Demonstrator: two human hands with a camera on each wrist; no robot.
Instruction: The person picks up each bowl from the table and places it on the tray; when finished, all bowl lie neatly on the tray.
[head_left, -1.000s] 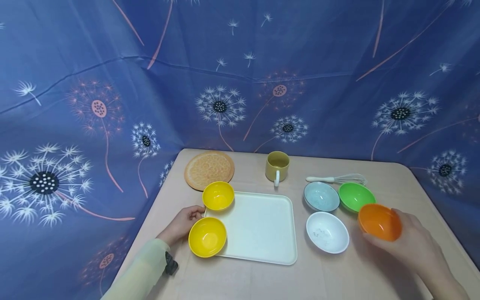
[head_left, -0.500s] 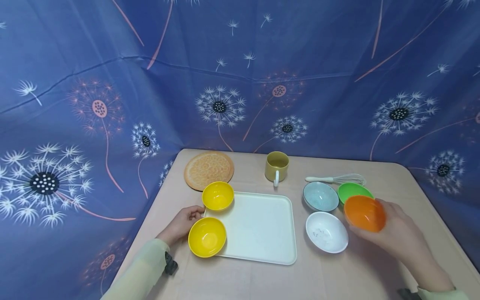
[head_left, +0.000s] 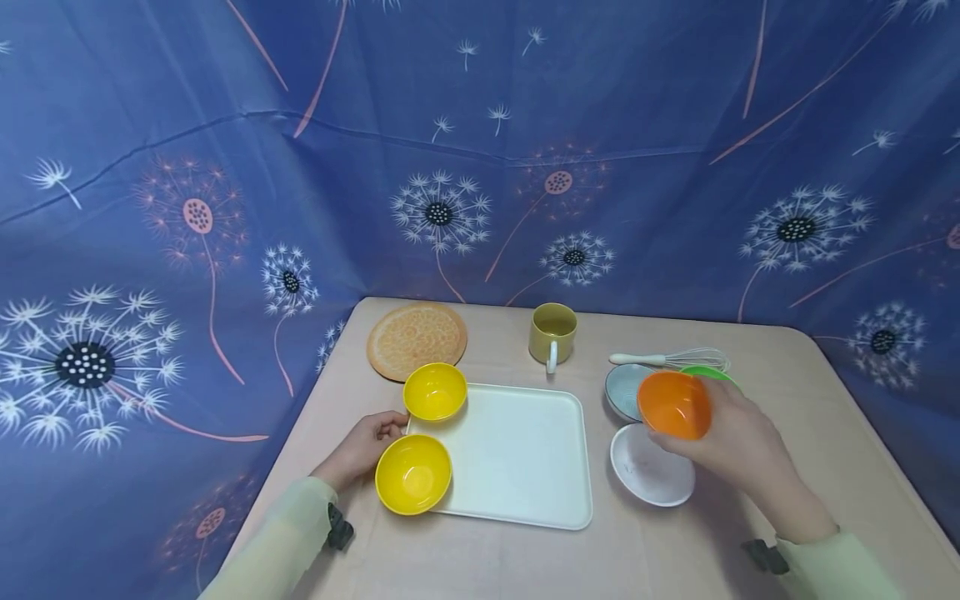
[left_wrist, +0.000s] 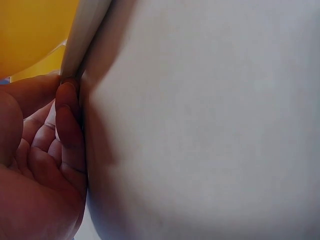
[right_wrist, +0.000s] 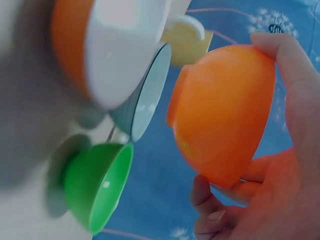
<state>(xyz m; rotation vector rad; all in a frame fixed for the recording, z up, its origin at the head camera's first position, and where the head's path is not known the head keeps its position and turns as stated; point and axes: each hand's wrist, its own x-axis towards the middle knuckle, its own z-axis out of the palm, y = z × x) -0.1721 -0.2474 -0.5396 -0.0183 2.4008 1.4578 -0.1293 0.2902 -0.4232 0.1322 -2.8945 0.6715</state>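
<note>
My right hand (head_left: 738,437) grips an orange bowl (head_left: 675,406) by its rim, raised over the blue bowl (head_left: 624,390) and white bowl (head_left: 651,475). In the right wrist view, the thumb sits on one side of the orange bowl (right_wrist: 225,110) and the fingers on the other. At the left, my left hand (head_left: 366,446) pinches the edge of a white rectangular tray (head_left: 517,458); the left wrist view shows the tray edge (left_wrist: 86,37) between thumb and fingertips. Two yellow bowls, a rear one (head_left: 435,392) and a front one (head_left: 414,475), overlap the tray's left side.
A green bowl (head_left: 711,373) is partly hidden behind my right hand. Further back lie a whisk (head_left: 660,359), a mustard mug (head_left: 553,333) with a white handle, and a round pizza-like board (head_left: 416,337). A blue dandelion-print cloth (head_left: 480,167) hangs behind the table.
My right hand has carried the orange bowl leftward and slightly back, from beside the white bowl to above the white and blue bowls. My left hand has stayed at the tray's edge.
</note>
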